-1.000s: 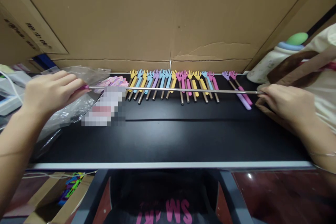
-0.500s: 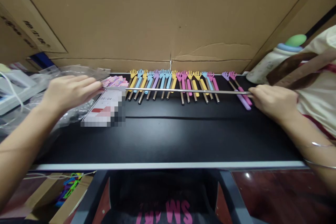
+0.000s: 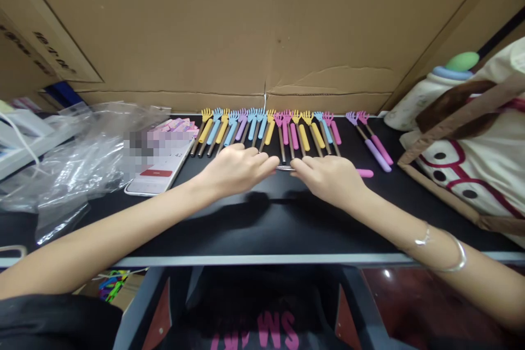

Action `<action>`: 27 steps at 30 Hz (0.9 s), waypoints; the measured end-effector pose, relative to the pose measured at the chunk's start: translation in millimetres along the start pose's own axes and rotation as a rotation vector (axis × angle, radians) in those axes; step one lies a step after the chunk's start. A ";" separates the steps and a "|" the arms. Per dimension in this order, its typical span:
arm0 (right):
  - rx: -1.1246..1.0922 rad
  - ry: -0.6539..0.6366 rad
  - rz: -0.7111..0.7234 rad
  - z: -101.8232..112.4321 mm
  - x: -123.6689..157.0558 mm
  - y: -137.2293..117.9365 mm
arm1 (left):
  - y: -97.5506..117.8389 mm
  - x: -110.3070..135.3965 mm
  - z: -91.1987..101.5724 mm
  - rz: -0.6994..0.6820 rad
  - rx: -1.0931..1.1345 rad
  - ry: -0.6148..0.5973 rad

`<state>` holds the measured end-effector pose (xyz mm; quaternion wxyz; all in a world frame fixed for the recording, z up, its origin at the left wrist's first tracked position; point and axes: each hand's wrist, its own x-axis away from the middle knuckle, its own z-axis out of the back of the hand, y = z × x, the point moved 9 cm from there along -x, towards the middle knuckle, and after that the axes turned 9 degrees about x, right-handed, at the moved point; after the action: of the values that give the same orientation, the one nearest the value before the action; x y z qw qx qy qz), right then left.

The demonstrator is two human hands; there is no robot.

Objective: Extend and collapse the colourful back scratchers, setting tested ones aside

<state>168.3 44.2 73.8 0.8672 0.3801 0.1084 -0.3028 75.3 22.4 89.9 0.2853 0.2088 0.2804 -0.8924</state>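
Above the middle of the black table, my left hand (image 3: 240, 172) and my right hand (image 3: 332, 179) are close together, both closed on one telescopic back scratcher (image 3: 284, 168). A short piece of its metal rod shows between my fists, and its pink handle sticks out past my right hand. Its claw end is hidden by my left hand. Just behind my hands lies a row of back scratchers (image 3: 303, 134) in yellow, blue, purple and pink, claws toward the back. Two more, a purple back scratcher (image 3: 377, 154) and a pink one (image 3: 382, 149), lie apart at the right.
Left of my hands lie a phone (image 3: 164, 167), pink printed packets (image 3: 176, 127) and clear plastic bags (image 3: 82, 147). To the right stand a bottle (image 3: 422, 95) and a cream bag (image 3: 484, 147) with brown straps. A cardboard wall (image 3: 262, 27) closes off the back.
Both hands have come inward from far apart and closer to me. The back scratcher's long extended rod has shortened to a small piece between my fists. The phone's blurred patch has shifted left.
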 end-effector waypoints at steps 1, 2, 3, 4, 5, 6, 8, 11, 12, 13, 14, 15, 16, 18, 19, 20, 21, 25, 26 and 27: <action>0.006 0.010 -0.012 2.4 -1.8 -2.8 | 1.3 -2.0 -0.3 0.009 0.001 0.000; 0.016 0.016 -0.025 3.5 -3.1 -4.0 | 1.0 -2.9 -0.9 0.021 -0.003 -0.003; 0.023 0.015 -0.031 3.2 -4.1 -4.4 | -0.1 -2.8 -1.7 0.033 -0.006 -0.005; 0.024 0.009 -0.034 1.8 -4.8 -4.1 | -1.3 -2.1 -2.7 0.039 -0.004 -0.009; 0.019 -0.001 -0.035 -0.3 -5.3 -3.5 | -2.3 -1.0 -4.1 0.040 0.000 -0.015; 0.010 -0.009 -0.032 -2.4 -5.7 -2.8 | -3.0 0.3 -5.7 0.040 0.008 -0.023; -0.008 -0.014 -0.018 -4.5 -6.6 -2.6 | -3.4 2.3 -8.4 0.036 0.026 -0.035; -0.002 0.003 0.005 -1.2 -9.0 -3.3 | -3.6 1.8 -7.7 0.030 0.013 -0.028; 0.009 0.011 0.009 0.7 -9.9 -2.8 | -3.8 0.6 -6.3 0.024 -0.002 -0.022; 0.022 0.017 0.011 2.1 -10.7 -1.3 | -4.9 -0.5 -4.3 0.017 -0.018 -0.016; 0.038 0.018 0.011 2.7 -10.8 1.7 | -7.4 -1.2 -2.1 0.012 -0.037 -0.014; 0.056 0.016 0.008 2.2 -9.8 6.9 | -11.4 -0.7 0.3 0.005 -0.057 -0.018; 0.075 0.013 0.002 0.7 -7.3 14.8 | -17.5 1.6 2.5 0.000 -0.078 -0.032; 0.122 0.007 -0.024 -4.3 4.6 39.8 | -38.7 14.2 8.6 0.013 -0.139 -0.073; 0.147 0.001 -0.047 -7.4 14.2 57.0 | -54.0 25.2 12.8 0.036 -0.176 -0.101; 0.173 -0.008 -0.079 -10.4 26.1 76.7 | -72.0 39.1 19.5 0.075 -0.222 -0.117; 0.204 -0.022 -0.136 -12.6 40.1 99.4 | -91.6 55.6 28.8 0.127 -0.277 -0.116; 0.341 -0.230 -0.438 -22.3 102.8 182.9 | -156.6 127.9 71.1 0.340 -0.474 -0.085; 0.369 -0.286 -0.494 -23.3 115.1 194.7 | -164.7 141.9 77.3 0.367 -0.489 -0.094; 0.385 -0.336 -0.534 -24.6 124.4 202.0 | -169.5 152.9 82.0 0.385 -0.498 -0.098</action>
<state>390.7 113.5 124.8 0.6757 0.4397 0.0008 -0.5917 -163.0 26.9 135.1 0.5045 0.1385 0.4314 -0.7350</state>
